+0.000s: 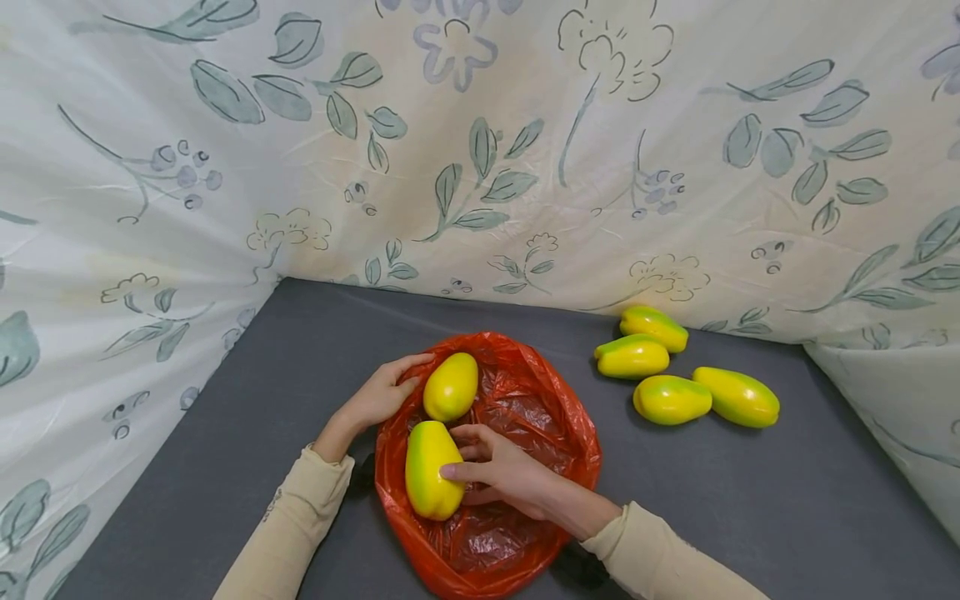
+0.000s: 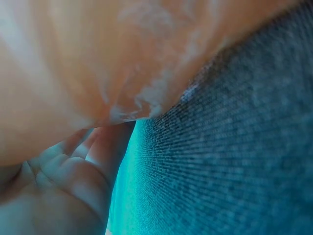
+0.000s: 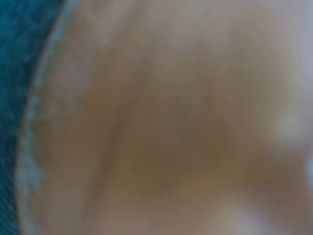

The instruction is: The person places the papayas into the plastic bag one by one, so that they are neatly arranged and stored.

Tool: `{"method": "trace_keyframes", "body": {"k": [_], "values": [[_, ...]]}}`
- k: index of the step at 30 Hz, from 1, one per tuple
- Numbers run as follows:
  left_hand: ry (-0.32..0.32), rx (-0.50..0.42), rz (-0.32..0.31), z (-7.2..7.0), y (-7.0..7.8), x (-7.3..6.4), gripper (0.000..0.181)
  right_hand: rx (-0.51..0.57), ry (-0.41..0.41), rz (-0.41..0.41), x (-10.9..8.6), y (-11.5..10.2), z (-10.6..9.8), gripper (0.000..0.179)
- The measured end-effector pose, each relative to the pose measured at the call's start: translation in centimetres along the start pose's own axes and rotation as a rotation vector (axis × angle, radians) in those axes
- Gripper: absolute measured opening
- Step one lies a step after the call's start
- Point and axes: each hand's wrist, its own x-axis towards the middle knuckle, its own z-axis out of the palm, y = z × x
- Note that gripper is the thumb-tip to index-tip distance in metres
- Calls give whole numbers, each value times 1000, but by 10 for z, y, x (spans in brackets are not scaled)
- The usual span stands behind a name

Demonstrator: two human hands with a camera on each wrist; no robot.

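Observation:
A red plastic bag [image 1: 517,417] lies wide open on the dark surface, with two yellow-green papayas in its left half. My left hand [image 1: 381,392] holds the bag's upper left rim, its thumb close beside the farther papaya [image 1: 451,385]. Reaching over the bag from the right, my right hand [image 1: 506,471] grips the nearer papaya [image 1: 431,475], thumb on top and fingers along its right side. In the left wrist view, part of a palm [image 2: 58,196] shows below a large blurred surface. Only blurred skin and a dark sleeve edge fill the right wrist view.
Several more papayas [image 1: 672,400] lie in a loose group to the right of the bag, near the back of the dark grey surface [image 1: 300,350]. A leaf-patterned cloth [image 1: 465,167] walls off the back and both sides.

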Motion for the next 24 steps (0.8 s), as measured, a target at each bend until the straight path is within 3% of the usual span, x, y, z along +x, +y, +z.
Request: {"method": "trace_keyframes", "body": {"k": [8,17,24], "values": [[6,12,-19,-1,2,-1,42,31,-58,3,-2,1,-1,57],[5,14,-17,0,5,-1,42,88,27,-53,2,5,1,55],[11,30,-20,-1,6,0,42,78,27,-24,3,5,-1,57]]}}
